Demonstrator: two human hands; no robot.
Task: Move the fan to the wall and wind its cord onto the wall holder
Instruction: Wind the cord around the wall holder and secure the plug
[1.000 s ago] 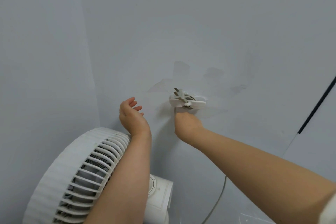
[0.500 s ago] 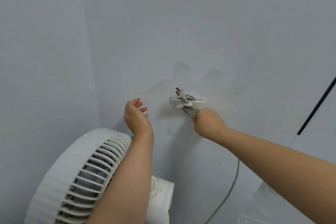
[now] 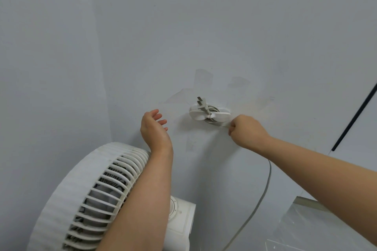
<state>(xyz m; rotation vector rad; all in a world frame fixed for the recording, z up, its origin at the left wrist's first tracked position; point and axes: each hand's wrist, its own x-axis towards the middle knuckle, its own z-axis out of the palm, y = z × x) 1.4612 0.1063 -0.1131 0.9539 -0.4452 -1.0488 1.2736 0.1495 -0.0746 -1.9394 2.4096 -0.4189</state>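
Note:
A white fan [image 3: 87, 195] with a ribbed grille stands at the lower left, close to the grey wall. A white holder [image 3: 221, 115] is fixed on the wall with loops of the grey cord around it, and the plug [image 3: 202, 104] sticks up at its left. My right hand [image 3: 245, 131] grips the cord just right of and below the holder. From that hand the cord [image 3: 263, 193] hangs down the wall. My left hand [image 3: 154, 128] hovers left of the holder with relaxed fingers and holds nothing.
The wall corner [image 3: 100, 87] runs down behind the fan. A dark strip [image 3: 355, 116] slants along the wall at the right. A clear plastic sheet over a surface [image 3: 306, 222] lies at the lower right. Pale tape marks surround the holder.
My right hand has swung with the cord from under the holder out to its right and slightly up. My left hand has barely moved.

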